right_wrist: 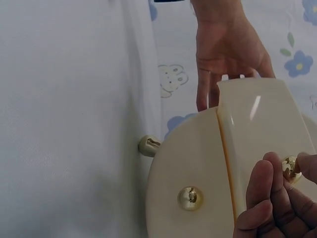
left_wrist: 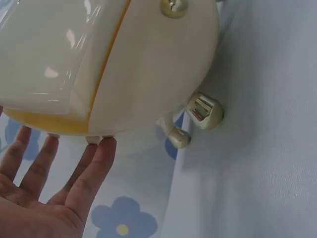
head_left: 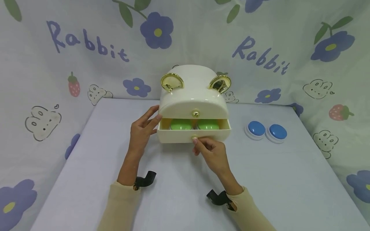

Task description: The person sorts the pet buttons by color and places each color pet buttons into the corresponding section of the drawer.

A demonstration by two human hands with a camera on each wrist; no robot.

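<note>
A glossy white chest (head_left: 192, 77) with gold-rimmed round ears stands on the table, its middle drawer (head_left: 173, 136) pulled out. Inside lie two round green-topped pieces (head_left: 181, 124), partly covered by the chest's upper front. At the front of that drawer, my right hand (head_left: 212, 154) pinches the small gold knob (right_wrist: 291, 168) between thumb and fingers. My left hand (head_left: 140, 131) rests against the chest's left side with extended fingers (left_wrist: 94, 173). Below the open drawer, a closed front section with its own gold knob (right_wrist: 190, 198) shows in both wrist views.
Two round white pieces with blue tops (head_left: 256, 128) (head_left: 278, 131) sit side by side on the white table (head_left: 300, 179), right of the chest. A printed cloth (head_left: 196, 35) hangs behind. Short gold feet (left_wrist: 204, 110) hold the chest off the table.
</note>
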